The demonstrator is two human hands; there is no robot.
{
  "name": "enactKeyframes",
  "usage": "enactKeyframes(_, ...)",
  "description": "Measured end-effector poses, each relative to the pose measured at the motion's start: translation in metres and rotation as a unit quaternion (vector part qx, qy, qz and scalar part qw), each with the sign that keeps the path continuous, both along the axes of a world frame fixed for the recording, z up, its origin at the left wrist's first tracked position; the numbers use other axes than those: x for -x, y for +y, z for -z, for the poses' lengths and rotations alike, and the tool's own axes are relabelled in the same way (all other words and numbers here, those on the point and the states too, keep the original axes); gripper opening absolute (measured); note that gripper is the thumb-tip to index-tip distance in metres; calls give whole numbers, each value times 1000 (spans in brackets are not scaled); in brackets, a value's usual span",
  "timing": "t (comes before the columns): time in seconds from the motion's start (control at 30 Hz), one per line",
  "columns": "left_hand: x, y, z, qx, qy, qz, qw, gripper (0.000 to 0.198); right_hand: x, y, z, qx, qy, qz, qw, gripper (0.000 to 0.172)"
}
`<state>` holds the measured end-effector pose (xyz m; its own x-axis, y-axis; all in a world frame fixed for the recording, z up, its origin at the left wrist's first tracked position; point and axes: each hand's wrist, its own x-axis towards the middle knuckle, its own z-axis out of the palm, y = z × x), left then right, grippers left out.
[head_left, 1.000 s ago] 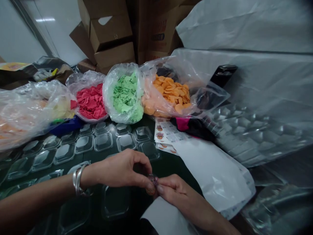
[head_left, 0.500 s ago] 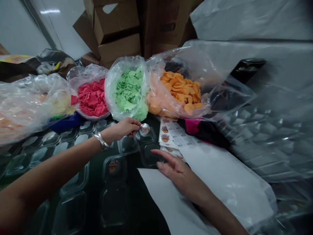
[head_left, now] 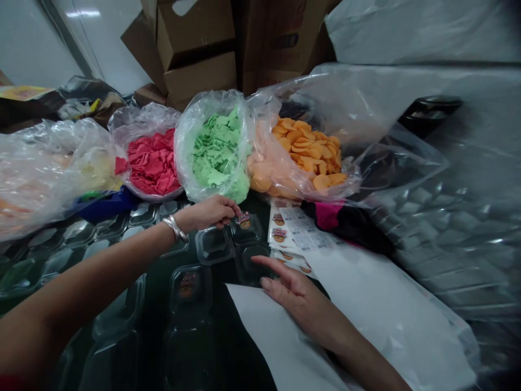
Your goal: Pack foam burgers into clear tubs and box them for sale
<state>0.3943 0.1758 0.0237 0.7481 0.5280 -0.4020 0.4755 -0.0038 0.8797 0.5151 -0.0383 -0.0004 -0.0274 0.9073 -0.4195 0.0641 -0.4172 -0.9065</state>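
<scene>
My left hand [head_left: 215, 213], with a silver bracelet at the wrist, pinches the edge of a small round sticker [head_left: 244, 220] with a coloured print. The sticker lies flat over, or just above, the lid of a clear plastic container [head_left: 255, 231]; whether it touches cannot be made out. My right hand [head_left: 295, 290] is open, index finger and thumb apart, over a white backing sheet [head_left: 252, 309]. Beyond its fingertip is another clear section [head_left: 248, 260] of the container. Nearer me, one clear container [head_left: 191, 288] bears a similar print.
Sticker sheets [head_left: 280, 233] lie to the right. Behind stand plastic bags of red pieces [head_left: 152, 163], green pieces [head_left: 215, 146] and orange discs [head_left: 311, 152]. Several clear containers [head_left: 118, 309] cover the left side. Bagged clear trays [head_left: 443, 244] are at right, cardboard boxes [head_left: 195, 32] at the back.
The sticker in my left hand has gone from tilted and shiny to flat over the container lid. My right hand has hardly moved, and the view has shifted slightly.
</scene>
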Motion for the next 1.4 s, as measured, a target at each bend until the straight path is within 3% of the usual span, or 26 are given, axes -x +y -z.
enactKeyframes(0.3, -3, -1, -6, -68, 30, 11, 997, 15, 2, 2, 5, -4, 7, -11, 1000, 65)
enactKeyframes(0.77, -13, -1, -1, -166, 78, 68, 981, 20, 2, 2, 8, -13, -2, -24, 1000, 62)
enactKeyframes(0.93, -15, -2, -1, -237, 94, 87, 963, 19, 2, 2, 7, -19, -5, -28, 999, 57)
enactKeyframes(1.13, -18, -10, 18, -363, 107, 63, 924, 14, 5, 4, 13, -47, -15, -7, 999, 51)
enactKeyframes(1.2, -20, -12, 22, -398, 110, 50, 910, 25, 6, 4, 14, -63, -18, 6, 998, 48)
enactKeyframes(1.3, -19, -16, 14, -431, 101, 34, 896, 43, 7, -5, 8, -91, -35, 14, 995, 36)
enactKeyframes(1.4, -8, -29, -11, -439, 64, 3, 896, 29, 3, -30, -7, -134, -115, 50, 983, 32)
